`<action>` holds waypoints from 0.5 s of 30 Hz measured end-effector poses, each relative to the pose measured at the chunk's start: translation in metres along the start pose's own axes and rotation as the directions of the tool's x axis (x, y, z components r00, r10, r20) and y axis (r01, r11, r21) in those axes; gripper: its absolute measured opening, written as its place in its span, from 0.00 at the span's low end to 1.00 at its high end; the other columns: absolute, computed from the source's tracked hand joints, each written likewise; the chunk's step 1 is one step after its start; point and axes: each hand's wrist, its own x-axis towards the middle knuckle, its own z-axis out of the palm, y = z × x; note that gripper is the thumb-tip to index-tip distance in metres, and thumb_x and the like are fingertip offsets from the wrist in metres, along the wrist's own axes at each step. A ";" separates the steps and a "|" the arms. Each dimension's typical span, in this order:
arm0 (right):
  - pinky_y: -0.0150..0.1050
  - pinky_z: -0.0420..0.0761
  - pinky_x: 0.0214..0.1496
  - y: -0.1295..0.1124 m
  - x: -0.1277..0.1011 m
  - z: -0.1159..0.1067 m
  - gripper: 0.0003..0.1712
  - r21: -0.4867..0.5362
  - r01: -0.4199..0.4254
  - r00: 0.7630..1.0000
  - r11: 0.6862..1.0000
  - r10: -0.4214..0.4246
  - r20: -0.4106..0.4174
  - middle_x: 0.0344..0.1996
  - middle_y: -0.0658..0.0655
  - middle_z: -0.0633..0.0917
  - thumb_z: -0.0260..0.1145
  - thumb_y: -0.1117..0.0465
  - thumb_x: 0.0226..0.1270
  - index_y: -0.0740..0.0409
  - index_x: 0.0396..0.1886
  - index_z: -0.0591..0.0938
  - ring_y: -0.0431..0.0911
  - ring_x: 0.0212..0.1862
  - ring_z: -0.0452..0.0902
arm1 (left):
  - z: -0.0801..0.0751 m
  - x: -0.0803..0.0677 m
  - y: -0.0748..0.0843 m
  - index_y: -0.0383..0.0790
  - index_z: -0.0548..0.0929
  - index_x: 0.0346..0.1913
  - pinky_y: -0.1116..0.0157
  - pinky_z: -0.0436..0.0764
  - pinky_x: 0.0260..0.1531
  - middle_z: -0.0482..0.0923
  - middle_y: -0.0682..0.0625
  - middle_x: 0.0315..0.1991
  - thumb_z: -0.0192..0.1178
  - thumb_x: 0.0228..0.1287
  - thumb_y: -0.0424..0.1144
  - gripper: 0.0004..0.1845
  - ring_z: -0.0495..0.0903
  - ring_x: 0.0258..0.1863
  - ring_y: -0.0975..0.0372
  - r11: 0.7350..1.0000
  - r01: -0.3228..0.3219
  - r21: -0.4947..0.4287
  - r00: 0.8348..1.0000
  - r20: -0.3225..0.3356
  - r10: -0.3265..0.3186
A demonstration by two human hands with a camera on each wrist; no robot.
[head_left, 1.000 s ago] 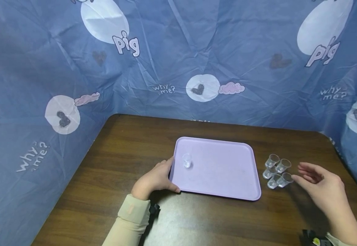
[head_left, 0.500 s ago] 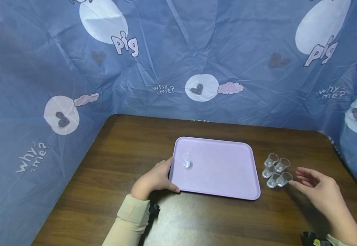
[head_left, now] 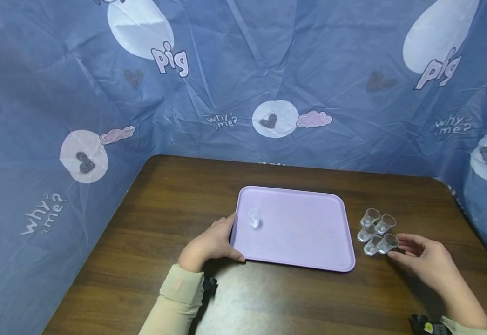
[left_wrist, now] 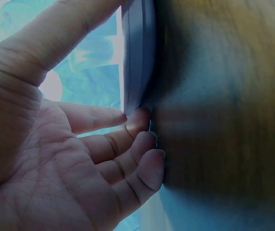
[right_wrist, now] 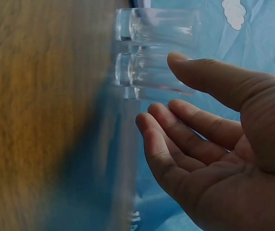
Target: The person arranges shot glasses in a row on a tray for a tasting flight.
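The left hand (head_left: 210, 243) lies on the wooden table (head_left: 151, 260) against the near left corner of the lilac tray (head_left: 298, 232), thumb along the tray's near edge and fingers up its left side; in the left wrist view the fingers (left_wrist: 127, 139) are loosely bent with their tips at the tray's rim (left_wrist: 137, 53), touching it rather than clamped around it, and the palm is spread. A single clear cup (head_left: 254, 217) stands upright on the tray just beyond this hand's fingertips, close to the left rim. The right hand (head_left: 425, 258) rests off the tray's right side, relaxed and holding nothing, with its fingers extended toward a cluster of five small clear cups (head_left: 375, 231) that stand together on the table between the hand and the tray's right edge. The nearest cup (head_left: 389, 243) of the cluster sits right at the fingertips; from the head view I cannot tell whether they touch it. The right wrist view shows the thumb (right_wrist: 209, 79) above and the other fingers (right_wrist: 176, 139) below, spread apart with a gap between them, and the cups (right_wrist: 151, 62) just ahead of the thumb tip, not enclosed by the hand.
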 end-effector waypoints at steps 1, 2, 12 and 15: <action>0.26 0.78 0.32 0.000 0.001 0.001 0.33 0.000 0.001 1.000 1.000 -0.001 0.004 0.45 0.72 0.85 0.82 0.58 0.56 0.77 0.53 0.81 0.58 0.41 0.85 | 0.000 0.000 0.000 0.30 0.59 0.77 0.48 0.71 0.59 0.74 0.34 0.56 0.88 0.34 0.45 0.66 0.72 0.59 0.43 1.000 0.002 0.000 1.000 0.002 -0.002; 0.27 0.78 0.31 0.001 0.001 0.001 0.32 -0.004 0.003 1.000 1.000 -0.003 0.007 0.44 0.72 0.85 0.82 0.58 0.56 0.77 0.52 0.81 0.57 0.40 0.86 | 0.000 0.000 0.000 0.30 0.59 0.77 0.48 0.71 0.60 0.74 0.34 0.56 0.88 0.34 0.45 0.66 0.72 0.59 0.43 1.000 0.004 0.000 1.000 0.003 -0.004; 0.32 0.76 0.30 0.002 0.010 0.009 0.27 -0.059 0.018 1.000 0.998 -0.017 0.020 0.33 0.59 0.87 0.82 0.57 0.55 0.73 0.47 0.85 0.44 0.34 0.80 | 0.000 0.001 -0.001 0.31 0.60 0.77 0.48 0.71 0.59 0.74 0.34 0.56 0.88 0.34 0.45 0.66 0.72 0.58 0.43 1.000 0.007 -0.011 1.000 0.008 -0.007; 0.33 0.75 0.30 0.002 0.011 0.011 0.25 -0.064 0.022 1.000 0.998 -0.020 0.021 0.33 0.57 0.87 0.82 0.58 0.55 0.71 0.46 0.85 0.45 0.34 0.79 | 0.000 0.000 -0.002 0.32 0.60 0.77 0.48 0.71 0.59 0.74 0.34 0.56 0.88 0.34 0.45 0.66 0.72 0.58 0.43 1.000 0.002 -0.012 1.000 0.006 -0.002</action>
